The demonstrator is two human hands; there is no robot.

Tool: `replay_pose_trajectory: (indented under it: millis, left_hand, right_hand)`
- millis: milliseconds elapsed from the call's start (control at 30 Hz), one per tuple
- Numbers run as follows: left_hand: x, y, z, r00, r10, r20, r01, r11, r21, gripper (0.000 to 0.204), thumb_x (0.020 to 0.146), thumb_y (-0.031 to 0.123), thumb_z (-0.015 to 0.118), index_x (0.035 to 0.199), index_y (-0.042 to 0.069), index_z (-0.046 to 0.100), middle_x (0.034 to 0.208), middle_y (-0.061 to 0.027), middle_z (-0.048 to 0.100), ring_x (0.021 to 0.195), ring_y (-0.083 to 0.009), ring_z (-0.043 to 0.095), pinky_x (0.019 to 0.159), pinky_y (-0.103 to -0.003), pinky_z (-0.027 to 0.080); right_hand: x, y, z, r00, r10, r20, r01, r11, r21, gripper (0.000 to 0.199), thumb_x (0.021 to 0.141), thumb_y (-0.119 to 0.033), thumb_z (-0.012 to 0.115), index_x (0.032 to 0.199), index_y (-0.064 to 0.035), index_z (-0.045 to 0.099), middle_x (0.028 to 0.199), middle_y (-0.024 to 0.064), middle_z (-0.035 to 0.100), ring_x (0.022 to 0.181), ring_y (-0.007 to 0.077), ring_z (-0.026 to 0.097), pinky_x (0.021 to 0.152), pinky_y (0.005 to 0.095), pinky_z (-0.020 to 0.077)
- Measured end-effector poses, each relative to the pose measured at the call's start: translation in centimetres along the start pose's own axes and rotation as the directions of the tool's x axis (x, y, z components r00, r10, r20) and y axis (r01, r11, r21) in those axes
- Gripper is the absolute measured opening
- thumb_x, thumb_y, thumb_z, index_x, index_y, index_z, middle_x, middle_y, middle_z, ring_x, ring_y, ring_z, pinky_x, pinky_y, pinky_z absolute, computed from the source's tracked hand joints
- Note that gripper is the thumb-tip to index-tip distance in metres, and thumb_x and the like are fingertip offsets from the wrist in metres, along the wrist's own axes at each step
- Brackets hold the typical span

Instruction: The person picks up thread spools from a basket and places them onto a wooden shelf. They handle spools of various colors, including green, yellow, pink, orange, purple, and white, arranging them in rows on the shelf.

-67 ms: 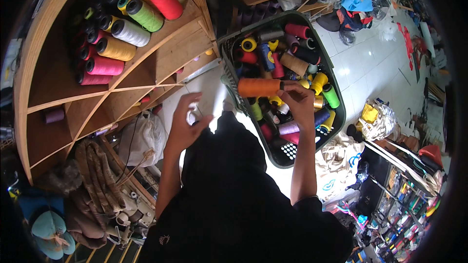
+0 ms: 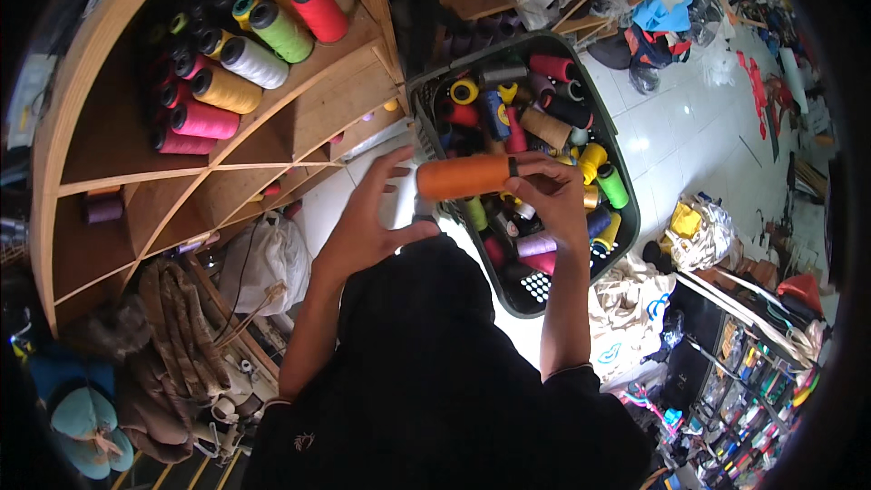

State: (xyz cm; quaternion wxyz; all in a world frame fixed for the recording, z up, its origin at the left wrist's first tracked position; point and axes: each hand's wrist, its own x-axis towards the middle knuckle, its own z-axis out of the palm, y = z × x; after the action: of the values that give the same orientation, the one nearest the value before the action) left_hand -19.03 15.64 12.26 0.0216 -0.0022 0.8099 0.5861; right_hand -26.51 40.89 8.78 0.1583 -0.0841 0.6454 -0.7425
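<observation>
My right hand grips the dark end of an orange thread spool, which lies sideways in the air over the near left part of a dark basket. Several thread spools of many colours fill that basket, among them a bright green spool and a tan spool. To the left of the orange spool is my left hand, fingers and thumb spread apart, holding nothing. Its fingertips are close to the spool's free end.
A wooden shelf on the left bears upright rows of spools, including a red spool. Below it sit a white bag and brown rolled cloth. A cream cloth bag lies right of the basket, on white floor tiles.
The orange spool has moved left and slightly nearer in my right hand. My left hand has risen toward the spool's free end, its fingers spreading.
</observation>
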Motion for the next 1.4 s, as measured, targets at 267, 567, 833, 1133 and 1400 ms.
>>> replay_pose_trajectory:
  millis: [267, 567, 833, 1133, 1400]
  left_hand:
    - [-2.6, -0.9, -2.1, 0.984, -0.159, -0.085, 0.103, 0.883, -0.459, 0.051, 0.082, 0.014, 0.075, 0.123, -0.001, 0.049, 0.115, -0.0085, 0.058, 0.106, -0.0153, 0.057, 0.093, -0.029, 0.045]
    - [-6.5, -0.8, -6.9, 0.782, 0.131, -0.609, 0.008, 0.976, 0.219, 0.055, 0.071, 0.010, 0.082, 0.116, -0.002, 0.052, 0.108, -0.0210, 0.064, 0.099, -0.0303, 0.065, 0.086, -0.037, 0.050]
    - [-10.1, -0.9, -10.9, 0.654, 0.123, -0.747, 0.118, 0.958, 0.261, 0.057, 0.069, 0.013, 0.085, 0.113, -0.004, 0.053, 0.103, -0.0198, 0.065, 0.095, -0.0263, 0.065, 0.084, -0.035, 0.050]
    - [-11.6, -0.7, -12.9, 0.621, 0.183, -0.762, 0.088, 0.950, 0.300, 0.057, 0.067, 0.014, 0.086, 0.111, -0.002, 0.054, 0.100, -0.0193, 0.066, 0.092, -0.0286, 0.066, 0.083, -0.036, 0.051]
    - [-13.6, -2.3, -15.7, 0.843, 0.079, -0.533, -0.108, 0.994, -0.025, 0.048, 0.066, 0.007, 0.083, 0.107, 0.000, 0.060, 0.097, -0.0095, 0.066, 0.089, -0.0167, 0.064, 0.081, -0.030, 0.049]
  right_hand:
    - [2.7, -4.6, 9.2, 0.995, -0.092, -0.027, 0.095, 0.985, 0.146, 0.054, 0.076, -0.005, 0.077, 0.122, -0.0003, 0.049, 0.104, 0.0113, 0.064, 0.090, 0.0125, 0.062, 0.074, 0.0254, 0.0513]
    - [2.7, -3.4, 20.1, 0.987, 0.151, 0.062, -0.155, 0.986, 0.060, 0.021, 0.086, -0.014, 0.070, 0.097, 0.0029, 0.068, 0.076, 0.0034, 0.066, 0.068, 0.0071, 0.059, 0.066, 0.0209, 0.0477]
    - [3.8, -5.0, 23.7, 0.974, -0.030, 0.223, 0.048, 0.996, -0.079, 0.014, 0.091, -0.013, 0.063, 0.099, -0.0007, 0.064, 0.078, -0.0018, 0.060, 0.074, 0.0042, 0.053, 0.066, 0.0208, 0.0427]
    - [3.6, -2.4, 27.4, 0.879, 0.055, 0.474, -0.092, 0.994, 0.055, 0.015, 0.091, -0.013, 0.063, 0.097, 0.0006, 0.061, 0.086, 0.0009, 0.062, 0.080, 0.0063, 0.055, 0.074, 0.0220, 0.0444]
    - [5.7, -7.4, 27.0, 0.907, -0.012, 0.421, 0.005, 1.000, 0.016, 0.017, 0.094, -0.019, 0.058, 0.083, -0.0065, 0.055, 0.076, -0.0040, 0.051, 0.073, 0.0031, 0.047, 0.069, 0.0195, 0.0377]
